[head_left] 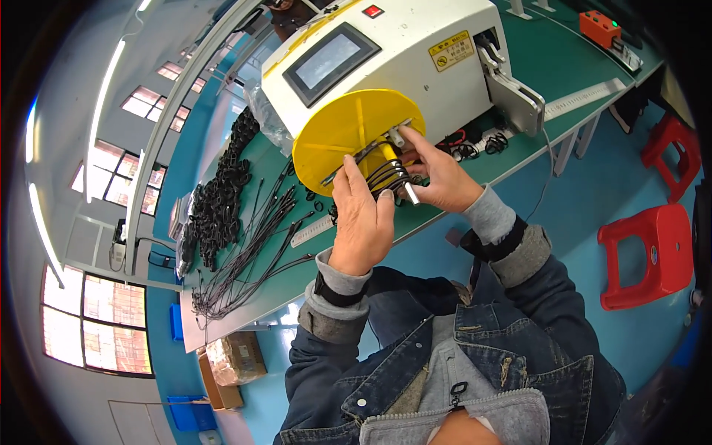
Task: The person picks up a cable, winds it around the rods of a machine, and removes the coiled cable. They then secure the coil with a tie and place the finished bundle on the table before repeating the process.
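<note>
Blue flr [571, 226] — 2 red stools [671, 237]

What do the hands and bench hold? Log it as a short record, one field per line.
Left hand: at the left side of a coil of thin black cable
Right hand: at the coil's right side
Coil: in front of a round yellow disc
Machine: white boxy housing with a dark-framed rectangular screen, behind the disc
Bench: green-topped table
Left on bench: heap of bundled black cables, long loose black cables
Floor, right: two red plastic stools
</note>
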Demonstrator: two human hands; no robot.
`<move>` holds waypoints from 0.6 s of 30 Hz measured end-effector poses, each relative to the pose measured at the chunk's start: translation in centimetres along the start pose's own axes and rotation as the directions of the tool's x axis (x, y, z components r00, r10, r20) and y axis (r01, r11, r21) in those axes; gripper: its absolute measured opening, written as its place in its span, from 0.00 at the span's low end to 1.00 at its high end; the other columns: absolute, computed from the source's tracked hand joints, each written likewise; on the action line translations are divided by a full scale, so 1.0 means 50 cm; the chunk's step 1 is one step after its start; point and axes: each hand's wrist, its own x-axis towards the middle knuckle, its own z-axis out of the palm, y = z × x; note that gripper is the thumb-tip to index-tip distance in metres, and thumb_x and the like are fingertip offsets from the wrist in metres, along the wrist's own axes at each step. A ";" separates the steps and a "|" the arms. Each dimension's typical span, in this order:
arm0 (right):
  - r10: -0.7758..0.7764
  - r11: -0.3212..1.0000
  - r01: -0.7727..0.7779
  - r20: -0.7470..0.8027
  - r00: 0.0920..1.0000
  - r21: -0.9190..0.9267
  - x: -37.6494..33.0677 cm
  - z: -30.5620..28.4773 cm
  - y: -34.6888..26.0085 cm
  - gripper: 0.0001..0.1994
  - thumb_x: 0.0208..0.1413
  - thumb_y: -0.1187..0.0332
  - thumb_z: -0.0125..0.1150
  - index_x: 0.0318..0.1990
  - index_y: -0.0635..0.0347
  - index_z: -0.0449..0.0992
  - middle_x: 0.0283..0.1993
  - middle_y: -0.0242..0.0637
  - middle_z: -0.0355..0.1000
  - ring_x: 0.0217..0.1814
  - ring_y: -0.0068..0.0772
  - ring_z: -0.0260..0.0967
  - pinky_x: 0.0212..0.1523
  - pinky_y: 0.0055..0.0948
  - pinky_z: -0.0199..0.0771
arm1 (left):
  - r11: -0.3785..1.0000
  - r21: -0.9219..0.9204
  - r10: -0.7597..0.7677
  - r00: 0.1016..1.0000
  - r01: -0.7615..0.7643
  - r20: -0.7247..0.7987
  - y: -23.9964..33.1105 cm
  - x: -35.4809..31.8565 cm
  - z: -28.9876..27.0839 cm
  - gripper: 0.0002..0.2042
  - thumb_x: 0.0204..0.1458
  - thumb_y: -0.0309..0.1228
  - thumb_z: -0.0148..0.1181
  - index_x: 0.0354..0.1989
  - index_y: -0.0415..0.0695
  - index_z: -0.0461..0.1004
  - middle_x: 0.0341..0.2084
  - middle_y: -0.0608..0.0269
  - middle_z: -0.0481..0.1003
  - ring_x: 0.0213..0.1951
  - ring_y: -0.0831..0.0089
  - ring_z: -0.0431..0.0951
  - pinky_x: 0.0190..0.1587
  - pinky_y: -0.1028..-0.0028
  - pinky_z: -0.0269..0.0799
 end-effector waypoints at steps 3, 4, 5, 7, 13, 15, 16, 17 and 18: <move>-0.001 0.982 -0.006 0.041 0.999 0.187 0.000 0.018 0.010 0.41 0.42 0.72 0.64 0.63 0.63 0.45 0.55 0.44 0.57 0.51 0.32 0.61 0.51 0.28 0.67 | 0.996 -0.075 0.046 0.994 -0.053 -0.102 0.005 -0.001 0.003 0.27 0.48 0.29 0.48 0.55 0.27 0.51 0.45 0.35 0.59 0.46 0.46 0.60 0.53 0.59 0.54; 0.006 0.956 -0.003 -0.009 1.000 0.294 -0.001 0.028 0.008 0.40 0.42 0.72 0.63 0.62 0.64 0.46 0.53 0.46 0.59 0.49 0.34 0.63 0.49 0.28 0.68 | 0.996 -0.076 0.039 0.992 -0.048 -0.117 0.005 0.000 0.000 0.27 0.48 0.29 0.48 0.55 0.27 0.51 0.45 0.35 0.59 0.46 0.46 0.60 0.53 0.59 0.54; 0.023 0.918 0.003 -0.061 0.998 0.397 -0.007 0.039 0.005 0.38 0.42 0.73 0.61 0.62 0.65 0.47 0.50 0.49 0.62 0.47 0.36 0.65 0.47 0.28 0.69 | 0.994 -0.096 0.037 0.998 -0.043 -0.060 0.008 0.003 -0.005 0.23 0.48 0.29 0.48 0.52 0.29 0.54 0.42 0.37 0.61 0.43 0.46 0.61 0.50 0.59 0.56; 0.046 0.872 0.009 -0.101 0.994 0.490 -0.024 0.058 -0.003 0.37 0.43 0.73 0.60 0.61 0.66 0.48 0.48 0.51 0.64 0.45 0.38 0.68 0.45 0.28 0.70 | 0.990 -0.139 0.039 0.998 -0.031 0.057 0.014 0.008 -0.014 0.16 0.49 0.29 0.48 0.45 0.33 0.62 0.36 0.41 0.65 0.37 0.47 0.65 0.44 0.58 0.61; -0.261 0.933 0.144 -0.346 0.901 -0.329 -0.043 0.102 -0.028 0.24 0.47 0.73 0.55 0.53 0.67 0.58 0.33 0.52 0.69 0.34 0.50 0.70 0.35 0.36 0.71 | 0.998 -0.004 0.056 0.996 -0.055 0.073 0.023 0.018 -0.028 0.07 0.49 0.29 0.48 0.33 0.39 0.63 0.31 0.45 0.67 0.30 0.48 0.67 0.35 0.56 0.63; -0.296 0.907 0.137 -0.372 0.880 -0.397 -0.042 0.102 -0.036 0.21 0.47 0.73 0.55 0.50 0.67 0.61 0.30 0.52 0.69 0.32 0.52 0.70 0.33 0.38 0.70 | 0.997 0.021 0.071 0.995 -0.073 0.068 0.028 0.018 -0.027 0.06 0.49 0.29 0.48 0.30 0.39 0.62 0.30 0.44 0.68 0.29 0.47 0.68 0.33 0.56 0.64; -0.229 0.928 0.087 -0.369 0.901 -0.363 -0.041 0.100 -0.039 0.19 0.48 0.73 0.54 0.48 0.67 0.62 0.29 0.53 0.69 0.32 0.53 0.70 0.32 0.38 0.70 | 0.997 0.019 0.072 0.995 -0.074 0.069 0.027 0.020 -0.028 0.06 0.49 0.29 0.48 0.30 0.39 0.62 0.30 0.44 0.68 0.29 0.47 0.68 0.33 0.56 0.64; -0.160 0.944 0.034 -0.364 0.918 -0.329 -0.039 0.097 -0.041 0.16 0.48 0.73 0.54 0.46 0.66 0.63 0.29 0.53 0.69 0.32 0.55 0.69 0.31 0.38 0.70 | 0.996 0.038 0.074 0.993 -0.078 0.093 0.026 0.023 -0.028 0.06 0.49 0.29 0.48 0.30 0.40 0.62 0.28 0.45 0.68 0.28 0.47 0.69 0.32 0.56 0.64; -0.088 0.955 -0.024 -0.361 0.928 -0.294 -0.041 0.095 -0.043 0.14 0.48 0.73 0.53 0.43 0.66 0.65 0.29 0.54 0.69 0.32 0.56 0.69 0.30 0.38 0.70 | 0.995 0.054 0.079 0.990 -0.086 0.121 0.027 0.025 -0.028 0.06 0.49 0.29 0.48 0.30 0.40 0.61 0.27 0.46 0.68 0.28 0.47 0.69 0.30 0.55 0.65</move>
